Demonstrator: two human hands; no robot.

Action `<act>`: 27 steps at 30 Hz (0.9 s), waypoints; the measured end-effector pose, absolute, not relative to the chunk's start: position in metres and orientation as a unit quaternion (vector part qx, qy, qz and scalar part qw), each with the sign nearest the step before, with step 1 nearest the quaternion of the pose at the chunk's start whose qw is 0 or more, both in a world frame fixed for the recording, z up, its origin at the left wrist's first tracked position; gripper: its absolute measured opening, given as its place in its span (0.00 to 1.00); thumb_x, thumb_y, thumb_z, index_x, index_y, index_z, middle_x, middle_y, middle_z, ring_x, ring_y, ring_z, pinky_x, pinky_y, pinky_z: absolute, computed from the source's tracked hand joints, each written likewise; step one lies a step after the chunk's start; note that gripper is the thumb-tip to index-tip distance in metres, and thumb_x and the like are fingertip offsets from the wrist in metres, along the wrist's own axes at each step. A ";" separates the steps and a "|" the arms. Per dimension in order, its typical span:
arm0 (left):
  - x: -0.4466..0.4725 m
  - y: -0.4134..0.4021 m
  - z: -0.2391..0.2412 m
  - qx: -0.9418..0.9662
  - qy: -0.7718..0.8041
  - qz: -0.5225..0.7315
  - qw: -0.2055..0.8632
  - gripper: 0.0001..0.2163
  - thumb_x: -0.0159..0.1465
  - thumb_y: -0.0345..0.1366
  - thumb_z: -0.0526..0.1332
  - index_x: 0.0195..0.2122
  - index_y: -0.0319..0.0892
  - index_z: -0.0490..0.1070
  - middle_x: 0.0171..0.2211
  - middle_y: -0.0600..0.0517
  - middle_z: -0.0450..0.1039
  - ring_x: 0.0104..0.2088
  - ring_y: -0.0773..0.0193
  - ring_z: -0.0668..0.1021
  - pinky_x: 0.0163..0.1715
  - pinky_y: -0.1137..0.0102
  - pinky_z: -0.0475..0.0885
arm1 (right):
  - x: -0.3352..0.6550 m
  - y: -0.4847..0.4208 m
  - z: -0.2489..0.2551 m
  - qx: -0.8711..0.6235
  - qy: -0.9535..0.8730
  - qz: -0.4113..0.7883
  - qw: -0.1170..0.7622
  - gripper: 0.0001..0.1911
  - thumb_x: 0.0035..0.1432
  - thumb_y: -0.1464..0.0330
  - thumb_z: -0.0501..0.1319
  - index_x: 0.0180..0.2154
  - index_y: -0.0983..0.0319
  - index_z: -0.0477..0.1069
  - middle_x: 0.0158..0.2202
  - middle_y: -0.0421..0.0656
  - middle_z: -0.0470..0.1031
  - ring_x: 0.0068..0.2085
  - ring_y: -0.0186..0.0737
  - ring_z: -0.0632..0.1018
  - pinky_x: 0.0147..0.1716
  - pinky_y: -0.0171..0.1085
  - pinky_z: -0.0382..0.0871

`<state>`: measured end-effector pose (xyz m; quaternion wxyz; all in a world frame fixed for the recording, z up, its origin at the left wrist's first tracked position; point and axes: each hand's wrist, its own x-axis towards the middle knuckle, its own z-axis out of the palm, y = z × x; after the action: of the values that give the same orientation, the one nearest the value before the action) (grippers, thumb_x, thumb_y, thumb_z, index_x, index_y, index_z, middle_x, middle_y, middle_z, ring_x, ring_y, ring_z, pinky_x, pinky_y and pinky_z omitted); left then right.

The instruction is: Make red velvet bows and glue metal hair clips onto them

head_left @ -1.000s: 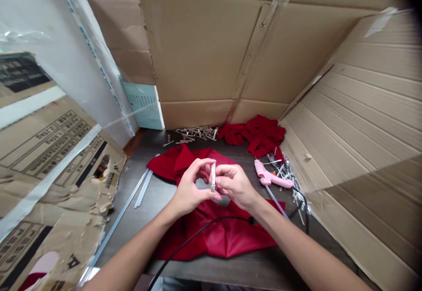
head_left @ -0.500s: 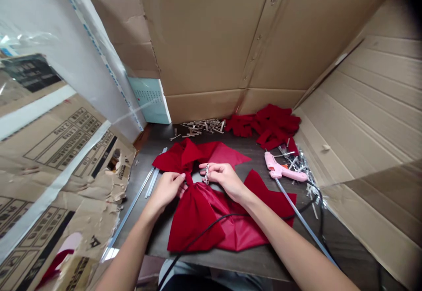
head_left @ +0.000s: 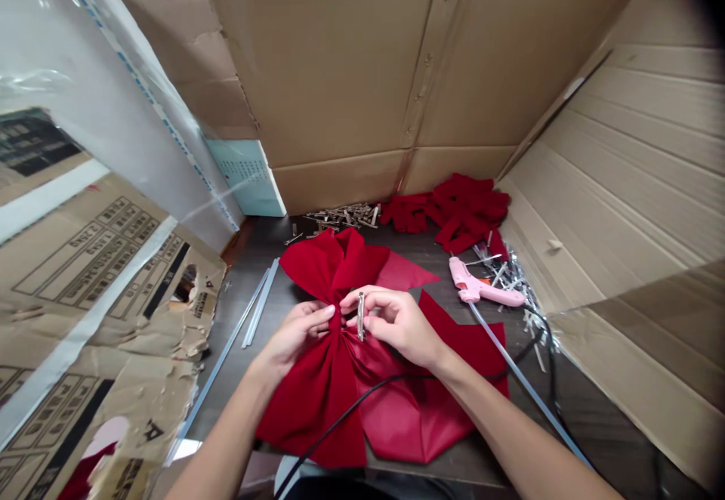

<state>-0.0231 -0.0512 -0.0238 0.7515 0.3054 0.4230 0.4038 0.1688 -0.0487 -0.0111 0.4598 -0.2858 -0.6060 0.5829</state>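
Note:
A large red fabric bow (head_left: 334, 379) lies on the dark table (head_left: 272, 311) in front of me. My left hand (head_left: 297, 334) pinches the bow at its gathered middle. My right hand (head_left: 396, 322) holds a small metal hair clip (head_left: 361, 315) upright between thumb and fingers, just right of the bow's middle and close to the left fingertips. A black cord (head_left: 362, 405) runs across the lower part of the bow.
A pink glue gun (head_left: 481, 287) lies to the right beside loose glue sticks (head_left: 513, 273). A pile of metal clips (head_left: 340, 217) and a heap of red fabric pieces (head_left: 453, 209) sit at the back. Clear glue sticks (head_left: 257, 304) lie left. Cardboard walls (head_left: 351, 69) surround the table.
The bow has been turned so one loop points away and one toward me. My left hand has shifted onto its middle; my right hand keeps the clip, now nearer the centre.

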 end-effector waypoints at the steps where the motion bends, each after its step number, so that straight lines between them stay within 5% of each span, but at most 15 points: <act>1: -0.021 -0.053 -0.024 0.303 0.429 0.410 0.746 0.13 0.48 0.38 0.73 0.24 0.35 0.73 0.17 0.56 0.67 0.18 0.74 0.68 0.21 0.78 0.63 | 0.171 -0.049 -0.009 -0.276 -0.637 0.556 0.456 0.05 0.49 0.75 0.61 0.24 0.62 0.71 0.40 0.48 0.77 0.41 0.45 0.78 0.42 0.43 0.72; 6: -0.018 -0.053 -0.029 0.360 0.466 0.399 0.703 0.16 0.45 0.39 0.75 0.28 0.33 0.74 0.19 0.55 0.70 0.17 0.76 0.66 0.18 0.79 0.58 | 0.173 -0.046 -0.006 -0.220 -0.603 0.624 0.445 0.03 0.50 0.74 0.62 0.26 0.62 0.72 0.43 0.49 0.79 0.39 0.45 0.80 0.41 0.44 0.73; 11: -0.017 -0.054 -0.030 0.409 0.439 0.403 0.691 0.18 0.50 0.41 0.72 0.34 0.34 0.71 0.24 0.49 0.77 0.23 0.69 0.75 0.27 0.75 0.68 | 0.168 -0.039 -0.009 -0.214 -0.457 0.708 0.495 0.04 0.47 0.70 0.67 0.26 0.63 0.74 0.46 0.49 0.78 0.47 0.50 0.79 0.54 0.53 0.67; 17: -0.013 -0.059 -0.030 0.430 0.396 0.437 0.684 0.38 0.52 0.41 0.71 0.57 0.43 0.49 0.26 0.51 0.78 0.25 0.60 0.79 0.30 0.66 0.73 | 0.170 -0.033 -0.013 -0.207 -0.382 0.745 0.505 0.05 0.47 0.72 0.65 0.30 0.65 0.77 0.53 0.52 0.74 0.47 0.51 0.79 0.56 0.53 0.66; 21: -0.012 -0.059 -0.031 0.428 0.378 0.448 0.688 0.36 0.53 0.39 0.70 0.56 0.44 0.48 0.25 0.54 0.76 0.24 0.63 0.78 0.28 0.69 0.71 | 0.168 -0.031 -0.018 -0.228 -0.366 0.743 0.511 0.12 0.48 0.72 0.63 0.38 0.65 0.78 0.50 0.52 0.75 0.46 0.48 0.79 0.54 0.48 0.67; 27: -0.013 -0.057 -0.033 0.378 0.381 0.454 0.711 0.30 0.49 0.37 0.73 0.46 0.41 0.57 0.29 0.52 0.77 0.25 0.67 0.78 0.30 0.73 0.71 | 0.165 -0.034 -0.017 -0.271 -0.379 0.722 0.512 0.01 0.46 0.73 0.64 0.25 0.65 0.75 0.48 0.49 0.75 0.44 0.44 0.78 0.49 0.43 0.69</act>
<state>-0.0131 -0.0570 -0.0334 0.7109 0.3782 0.3815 0.4539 0.1655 -0.0338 -0.0174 0.5121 -0.2710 -0.3788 0.7217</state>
